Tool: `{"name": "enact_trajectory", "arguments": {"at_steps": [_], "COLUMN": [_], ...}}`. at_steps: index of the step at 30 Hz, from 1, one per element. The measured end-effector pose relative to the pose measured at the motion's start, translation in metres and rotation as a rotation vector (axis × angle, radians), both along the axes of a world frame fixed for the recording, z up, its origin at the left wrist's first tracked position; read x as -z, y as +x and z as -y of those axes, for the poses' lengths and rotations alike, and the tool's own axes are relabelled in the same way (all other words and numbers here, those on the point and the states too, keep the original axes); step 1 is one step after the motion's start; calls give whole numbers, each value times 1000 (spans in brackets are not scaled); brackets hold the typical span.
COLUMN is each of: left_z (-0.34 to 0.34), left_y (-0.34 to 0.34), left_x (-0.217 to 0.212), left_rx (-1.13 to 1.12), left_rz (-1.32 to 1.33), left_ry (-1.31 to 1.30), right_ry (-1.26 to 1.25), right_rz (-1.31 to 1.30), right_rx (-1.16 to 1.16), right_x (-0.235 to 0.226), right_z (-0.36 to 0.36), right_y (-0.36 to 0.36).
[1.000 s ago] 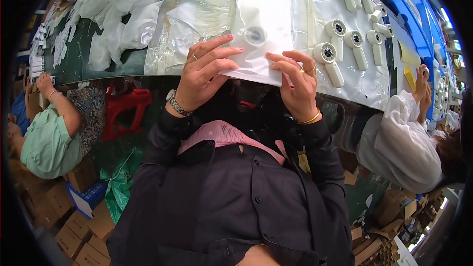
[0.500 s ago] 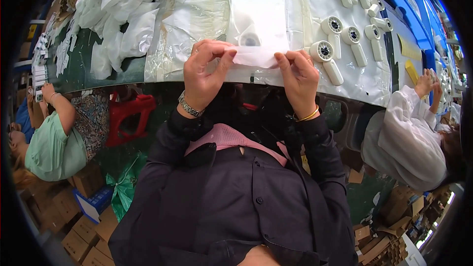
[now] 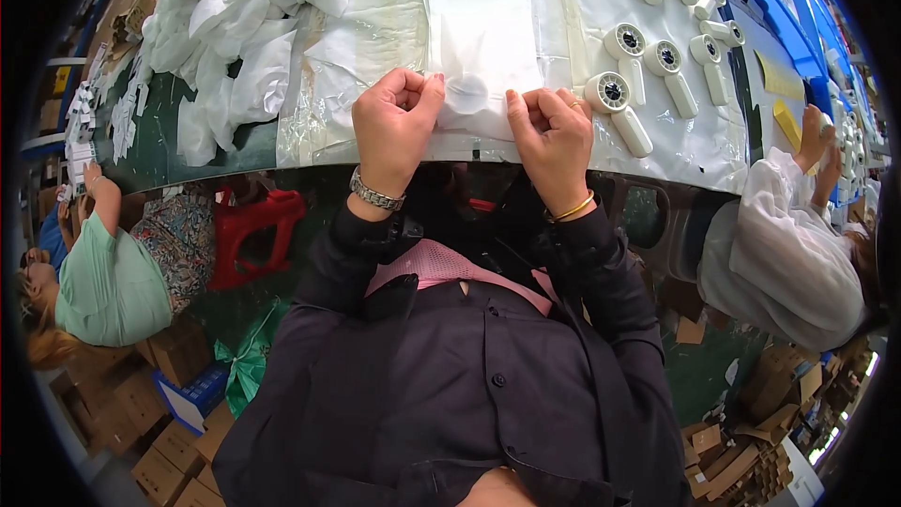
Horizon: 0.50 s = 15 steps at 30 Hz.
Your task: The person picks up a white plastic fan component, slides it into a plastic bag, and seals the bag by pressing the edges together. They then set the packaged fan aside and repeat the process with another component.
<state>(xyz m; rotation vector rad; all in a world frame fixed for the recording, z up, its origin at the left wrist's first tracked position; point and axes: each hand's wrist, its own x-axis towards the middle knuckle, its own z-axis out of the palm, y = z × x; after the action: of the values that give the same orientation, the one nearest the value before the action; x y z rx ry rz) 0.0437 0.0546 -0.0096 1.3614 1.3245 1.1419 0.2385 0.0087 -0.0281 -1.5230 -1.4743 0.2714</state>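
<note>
a long green table (image 3: 160,164) is carrying clear plastic sheeting (image 3: 375,66) over its middle. lying on it are a flat clear bag (image 3: 481,33), a heap of white bags (image 3: 235,28) to the left, white round-headed plastic parts (image 3: 657,56) in rows to the right, and blue trays (image 3: 779,9) beyond them.

The person wears a dark, near-black buttoned shirt with long sleeves over a pink collar. The left hand (image 3: 394,122) has a silver metal-link watch (image 3: 375,194) at the wrist. The right hand (image 3: 556,136) has a thin gold bangle (image 3: 572,207) and a ring (image 3: 576,105) on one finger
</note>
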Motion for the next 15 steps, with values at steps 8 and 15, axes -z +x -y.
{"name": "enact_trajectory", "arguments": {"at_steps": [8, 15], "left_z": [-5, -15], "left_y": [-4, -12], "left_x": [4, -4], "left_rx": [41, -89], "left_rz": [-269, -292], "left_ry": [70, 297], "right_ry": [34, 47], "right_rz": [76, -83], "right_rx": [23, 44], "right_x": [3, 0], "right_z": [0, 8], "right_y": [0, -2]}}
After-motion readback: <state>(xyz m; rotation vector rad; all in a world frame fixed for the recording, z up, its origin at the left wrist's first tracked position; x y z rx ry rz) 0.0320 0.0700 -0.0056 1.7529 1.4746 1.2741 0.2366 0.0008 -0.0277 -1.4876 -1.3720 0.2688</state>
